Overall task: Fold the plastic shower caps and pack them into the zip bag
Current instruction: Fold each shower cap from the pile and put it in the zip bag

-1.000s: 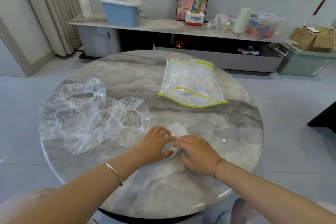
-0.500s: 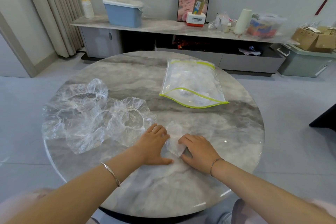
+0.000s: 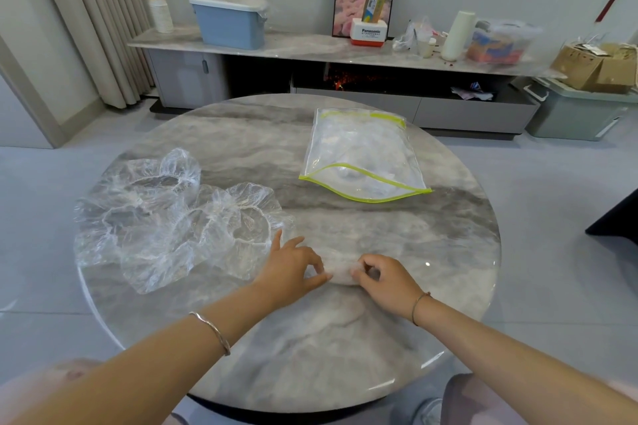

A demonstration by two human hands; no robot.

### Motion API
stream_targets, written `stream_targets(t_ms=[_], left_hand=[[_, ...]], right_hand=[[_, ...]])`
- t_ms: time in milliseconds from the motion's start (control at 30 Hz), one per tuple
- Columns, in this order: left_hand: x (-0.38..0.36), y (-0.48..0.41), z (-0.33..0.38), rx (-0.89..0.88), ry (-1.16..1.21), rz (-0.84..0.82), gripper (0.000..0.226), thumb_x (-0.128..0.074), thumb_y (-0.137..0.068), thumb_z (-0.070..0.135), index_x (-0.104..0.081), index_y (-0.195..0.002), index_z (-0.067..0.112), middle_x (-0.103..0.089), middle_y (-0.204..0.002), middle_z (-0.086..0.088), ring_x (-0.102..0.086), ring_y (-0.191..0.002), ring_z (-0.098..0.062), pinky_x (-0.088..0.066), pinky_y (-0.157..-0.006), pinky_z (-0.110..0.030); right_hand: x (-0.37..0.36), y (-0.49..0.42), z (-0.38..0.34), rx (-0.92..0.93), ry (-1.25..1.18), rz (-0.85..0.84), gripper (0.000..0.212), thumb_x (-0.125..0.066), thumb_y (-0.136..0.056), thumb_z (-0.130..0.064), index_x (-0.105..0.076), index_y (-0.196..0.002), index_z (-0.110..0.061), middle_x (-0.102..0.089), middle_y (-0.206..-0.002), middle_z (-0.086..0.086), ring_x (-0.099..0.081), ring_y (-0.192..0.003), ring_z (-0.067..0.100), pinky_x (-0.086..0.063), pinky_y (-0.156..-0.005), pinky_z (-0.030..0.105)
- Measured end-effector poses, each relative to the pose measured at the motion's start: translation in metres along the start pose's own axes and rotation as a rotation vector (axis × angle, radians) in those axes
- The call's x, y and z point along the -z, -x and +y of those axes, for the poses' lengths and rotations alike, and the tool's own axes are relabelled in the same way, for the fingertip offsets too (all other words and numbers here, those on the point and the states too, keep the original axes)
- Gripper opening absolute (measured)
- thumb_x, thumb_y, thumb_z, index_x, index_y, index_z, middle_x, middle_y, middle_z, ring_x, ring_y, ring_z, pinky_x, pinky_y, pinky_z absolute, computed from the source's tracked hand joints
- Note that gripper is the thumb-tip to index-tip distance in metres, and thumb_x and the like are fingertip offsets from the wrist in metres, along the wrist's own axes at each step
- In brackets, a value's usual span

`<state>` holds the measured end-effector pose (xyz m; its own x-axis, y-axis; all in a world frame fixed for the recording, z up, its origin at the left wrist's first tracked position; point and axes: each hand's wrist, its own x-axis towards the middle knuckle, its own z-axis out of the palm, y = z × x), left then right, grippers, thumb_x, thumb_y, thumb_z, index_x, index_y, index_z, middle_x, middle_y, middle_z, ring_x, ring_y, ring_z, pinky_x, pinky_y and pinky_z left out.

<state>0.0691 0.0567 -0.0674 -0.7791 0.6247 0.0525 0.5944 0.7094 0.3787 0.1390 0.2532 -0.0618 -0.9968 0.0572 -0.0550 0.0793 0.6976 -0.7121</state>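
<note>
Loose caps (image 3: 165,217) heaped on the table's (image 3: 310,355) left side, unfolded. My left hand (image 3: 291,269) sits just right of the heap, thumb and fingers pinching the left end of the folded cap (image 3: 340,271). My right hand (image 3: 386,278) pinches its right end, fingers curled. The folded cap lies on the table between them. Zip bag (image 3: 362,155) beyond, mouth open toward me, caps inside.

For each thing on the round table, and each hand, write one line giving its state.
folded shower cap: rolled small, on the table between the hands
loose shower caps: unfolded, heaped at left
zip bag: flat, mouth open, clear plastic inside
left hand: pinches the folded shower cap
right hand: pinches its other end
</note>
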Motion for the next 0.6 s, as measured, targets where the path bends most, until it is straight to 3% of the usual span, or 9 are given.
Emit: stream_targets(t_ms=[67, 267, 400, 500, 600], left_hand=[[0.001, 0.000, 0.003, 0.029, 0.042, -0.023, 0.030, -0.053, -0.088, 0.054, -0.065, -0.094, 0.027, -0.064, -0.117, 0.016, -0.024, -0.142, -0.015, 0.010, -0.116, -0.041], [-0.002, -0.004, 0.009, 0.092, 0.007, -0.015, 0.031, -0.051, -0.090, 0.052, -0.066, -0.088, 0.025, -0.065, -0.111, 0.010, -0.030, -0.136, -0.007, 0.007, -0.116, -0.039], [0.000, -0.005, 0.010, 0.086, -0.070, 0.005, 0.029, -0.053, -0.090, 0.051, -0.062, -0.085, 0.025, -0.063, -0.104, 0.007, -0.039, -0.127, -0.005, 0.005, -0.116, -0.037], [-0.004, -0.005, 0.010, -0.075, -0.143, 0.059, 0.025, -0.063, -0.085, 0.044, -0.055, -0.092, 0.021, -0.057, -0.097, 0.005, -0.048, -0.116, -0.012, -0.004, -0.119, -0.045], [-0.011, -0.007, 0.003, -0.321, -0.266, 0.170, 0.049, -0.083, -0.063, 0.035, -0.049, -0.097, 0.026, -0.058, -0.094, 0.005, -0.058, -0.106, -0.017, -0.026, -0.111, -0.050]], right_hand=[[-0.002, -0.003, 0.000, -0.041, -0.067, 0.021, 0.033, -0.059, -0.090, -0.028, -0.052, -0.065, -0.009, -0.041, -0.056, -0.008, -0.037, -0.054, 0.004, -0.032, -0.056, 0.019], [-0.009, -0.015, 0.002, -0.183, -0.128, 0.123, 0.026, -0.066, -0.086, -0.029, -0.053, -0.065, -0.020, -0.044, -0.039, -0.013, -0.037, -0.043, 0.004, -0.033, -0.053, 0.022], [-0.013, -0.017, 0.002, -0.236, -0.080, 0.181, 0.023, -0.071, -0.079, -0.028, -0.052, -0.068, -0.025, -0.051, -0.058, -0.008, -0.047, -0.057, 0.010, -0.041, -0.061, 0.026], [-0.013, -0.016, 0.003, -0.250, 0.054, 0.240, 0.027, -0.073, -0.075, -0.037, -0.048, -0.068, -0.028, -0.051, -0.066, -0.009, -0.050, -0.074, 0.013, -0.035, -0.074, 0.029], [-0.012, -0.016, 0.003, -0.262, 0.151, 0.264, 0.030, -0.073, -0.073, -0.046, -0.052, -0.078, -0.025, -0.050, -0.077, -0.011, -0.044, -0.086, 0.012, -0.027, -0.077, 0.028]])
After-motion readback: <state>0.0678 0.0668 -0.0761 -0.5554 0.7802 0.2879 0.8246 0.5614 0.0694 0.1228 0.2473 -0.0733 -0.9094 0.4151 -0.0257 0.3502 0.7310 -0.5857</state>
